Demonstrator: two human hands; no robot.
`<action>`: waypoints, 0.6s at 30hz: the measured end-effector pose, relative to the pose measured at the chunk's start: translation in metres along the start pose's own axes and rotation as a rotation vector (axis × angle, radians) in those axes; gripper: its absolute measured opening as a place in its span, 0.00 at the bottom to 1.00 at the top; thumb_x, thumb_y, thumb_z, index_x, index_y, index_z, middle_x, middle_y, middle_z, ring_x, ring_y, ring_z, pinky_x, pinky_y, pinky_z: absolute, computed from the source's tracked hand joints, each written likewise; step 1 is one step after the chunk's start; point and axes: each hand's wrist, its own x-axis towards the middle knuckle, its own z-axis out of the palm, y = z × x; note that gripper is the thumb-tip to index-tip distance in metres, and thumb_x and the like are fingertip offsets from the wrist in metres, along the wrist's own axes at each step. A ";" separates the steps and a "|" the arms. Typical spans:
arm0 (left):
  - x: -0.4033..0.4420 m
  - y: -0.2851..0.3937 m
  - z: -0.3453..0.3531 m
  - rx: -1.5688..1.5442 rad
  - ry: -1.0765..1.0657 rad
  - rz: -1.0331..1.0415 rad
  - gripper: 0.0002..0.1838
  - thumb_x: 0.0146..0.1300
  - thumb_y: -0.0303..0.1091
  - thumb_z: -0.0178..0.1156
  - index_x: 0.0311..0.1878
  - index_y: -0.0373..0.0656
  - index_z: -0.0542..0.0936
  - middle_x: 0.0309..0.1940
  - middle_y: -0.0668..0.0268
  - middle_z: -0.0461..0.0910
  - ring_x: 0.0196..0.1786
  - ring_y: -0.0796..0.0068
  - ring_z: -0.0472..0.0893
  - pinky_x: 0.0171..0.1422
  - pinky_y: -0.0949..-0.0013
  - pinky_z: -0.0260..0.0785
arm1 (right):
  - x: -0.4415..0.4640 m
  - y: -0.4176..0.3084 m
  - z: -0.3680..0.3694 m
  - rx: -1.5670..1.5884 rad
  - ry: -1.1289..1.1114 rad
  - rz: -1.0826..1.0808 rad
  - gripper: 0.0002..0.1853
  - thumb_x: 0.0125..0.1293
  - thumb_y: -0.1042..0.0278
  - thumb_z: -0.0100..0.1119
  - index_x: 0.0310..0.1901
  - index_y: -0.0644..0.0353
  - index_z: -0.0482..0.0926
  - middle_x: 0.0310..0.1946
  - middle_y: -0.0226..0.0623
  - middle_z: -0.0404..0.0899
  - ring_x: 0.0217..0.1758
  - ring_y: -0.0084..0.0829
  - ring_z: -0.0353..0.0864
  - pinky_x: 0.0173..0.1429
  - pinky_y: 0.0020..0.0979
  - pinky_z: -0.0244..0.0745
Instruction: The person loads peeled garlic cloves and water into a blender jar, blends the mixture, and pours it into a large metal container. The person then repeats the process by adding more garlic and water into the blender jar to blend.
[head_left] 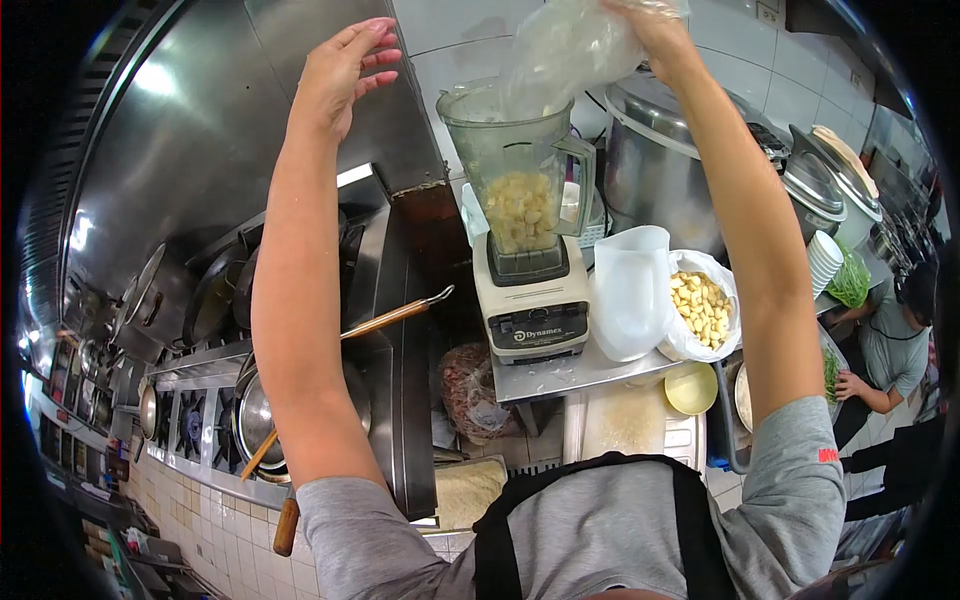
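Observation:
A clear plastic bag hangs from my right hand, its lower end over the mouth of a blender jar. Pale yellow chunks, perhaps garlic, fill the lower half of the jar, which sits upright on its cream-coloured base. To the left of the jar, my left hand is raised, fingers apart and holding nothing. A translucent white jug stands right of the base, beside an opened bag of what look like peeled garlic cloves.
On the left is a stove with pans and a long wooden-handled tool. A large metal pot stands behind the jug. Below the counter edge are a yellow bowl and trays. Another person handles greens at right.

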 end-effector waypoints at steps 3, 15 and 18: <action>-0.003 -0.003 0.000 0.009 -0.019 -0.020 0.17 0.67 0.41 0.55 0.53 0.41 0.77 0.46 0.65 0.77 0.47 0.74 0.77 0.49 0.70 0.72 | 0.001 0.004 -0.004 0.005 0.043 0.011 0.24 0.62 0.64 0.57 0.59 0.60 0.69 0.53 0.41 0.74 0.56 0.36 0.72 0.58 0.37 0.68; -0.001 -0.015 0.025 0.504 -0.205 0.103 0.17 0.56 0.41 0.64 0.45 0.41 0.82 0.35 0.66 0.82 0.41 0.74 0.79 0.47 0.71 0.70 | -0.005 0.032 -0.014 0.297 0.220 0.247 0.23 0.58 0.61 0.65 0.51 0.66 0.76 0.48 0.43 0.78 0.51 0.37 0.75 0.57 0.37 0.68; 0.003 -0.039 0.042 0.679 -0.207 0.180 0.21 0.53 0.42 0.66 0.48 0.43 0.80 0.39 0.60 0.82 0.45 0.67 0.79 0.53 0.67 0.70 | -0.006 0.035 -0.012 0.394 0.246 0.285 0.24 0.56 0.62 0.68 0.51 0.68 0.76 0.50 0.44 0.77 0.54 0.38 0.74 0.60 0.37 0.66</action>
